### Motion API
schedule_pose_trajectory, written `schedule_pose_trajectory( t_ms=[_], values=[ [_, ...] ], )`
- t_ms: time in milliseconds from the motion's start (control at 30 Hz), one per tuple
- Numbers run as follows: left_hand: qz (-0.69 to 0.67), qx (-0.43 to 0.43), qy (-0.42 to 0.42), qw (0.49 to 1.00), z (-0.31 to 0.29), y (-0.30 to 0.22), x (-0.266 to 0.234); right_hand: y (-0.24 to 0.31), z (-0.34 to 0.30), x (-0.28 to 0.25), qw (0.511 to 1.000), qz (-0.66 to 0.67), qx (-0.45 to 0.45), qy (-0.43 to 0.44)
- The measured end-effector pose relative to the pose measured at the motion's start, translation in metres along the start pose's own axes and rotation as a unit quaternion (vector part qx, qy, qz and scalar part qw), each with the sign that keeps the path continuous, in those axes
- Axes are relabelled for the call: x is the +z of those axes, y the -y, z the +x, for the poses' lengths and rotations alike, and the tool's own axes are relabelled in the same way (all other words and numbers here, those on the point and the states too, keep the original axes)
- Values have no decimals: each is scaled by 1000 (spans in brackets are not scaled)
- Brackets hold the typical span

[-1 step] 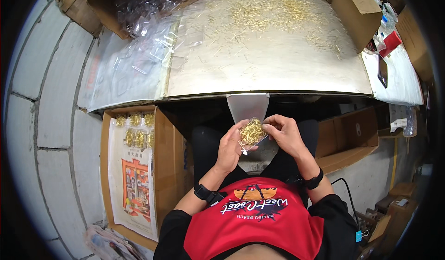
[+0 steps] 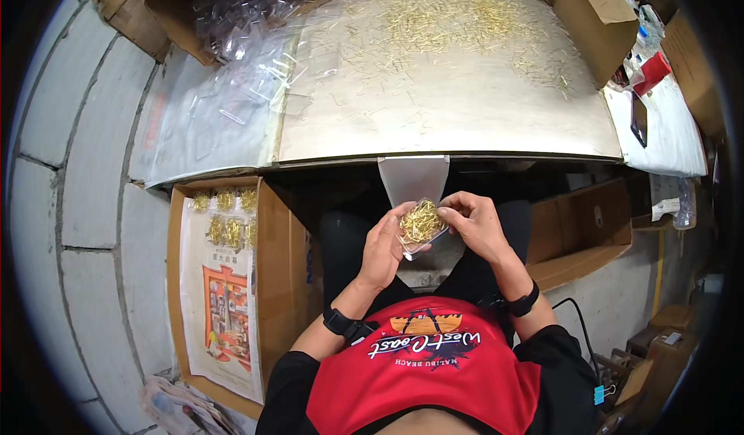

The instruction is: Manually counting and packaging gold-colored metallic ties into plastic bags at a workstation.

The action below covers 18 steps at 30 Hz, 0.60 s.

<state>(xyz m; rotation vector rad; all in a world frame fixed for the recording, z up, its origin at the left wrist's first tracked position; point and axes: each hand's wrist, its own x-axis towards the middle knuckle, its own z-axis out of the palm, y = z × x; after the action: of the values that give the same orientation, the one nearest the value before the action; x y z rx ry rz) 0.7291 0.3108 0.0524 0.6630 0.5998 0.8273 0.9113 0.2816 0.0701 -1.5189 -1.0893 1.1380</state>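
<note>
Barely anything moves between the earlier frame and this one: the clear plastic pack [image 2: 421, 224] shifts a trace toward the left, and both hands stay almost where they were. It is filled with thin gold-coloured pieces and sits above the person's lap, in front of the near edge of the table [image 2: 349, 129], just below a pale flap [image 2: 415, 177] that hangs from that edge.

The left hand [image 2: 380, 250] grips the pack from its left side, with fingertips showing beneath its lower end. The right hand [image 2: 479, 224] is curled, thumb and fingers drawn together at the pack's right side; whether they pinch its edge or only touch it, one cannot tell.

On the table lies a loose spread of gold-coloured pieces [image 2: 453, 24], densest toward the far side. At the upper left, clear plastic cases [image 2: 252, 12] fill a cardboard box and spill out beside it.

Left of the person stands an open carton [image 2: 283, 257], where filled packs [image 2: 225, 200] lie in two rows on a printed sheet [image 2: 217, 311]. Another brown carton [image 2: 581, 229] stands to the right, below the table. A dark phone [image 2: 639, 119] lies on the white covering at the table's right end.
</note>
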Motion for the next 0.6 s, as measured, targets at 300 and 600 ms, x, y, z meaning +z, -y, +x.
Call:
schedule_pose_trajectory(
  t_ms=[300,600],
  values=[
    [37,-150,76,985,11,1,-28,10,4,-4,990,-64,-13,125],
    [60,-216,125,967,19,-1,-29,5,4,6,963,-168,-199,71]
  ],
)
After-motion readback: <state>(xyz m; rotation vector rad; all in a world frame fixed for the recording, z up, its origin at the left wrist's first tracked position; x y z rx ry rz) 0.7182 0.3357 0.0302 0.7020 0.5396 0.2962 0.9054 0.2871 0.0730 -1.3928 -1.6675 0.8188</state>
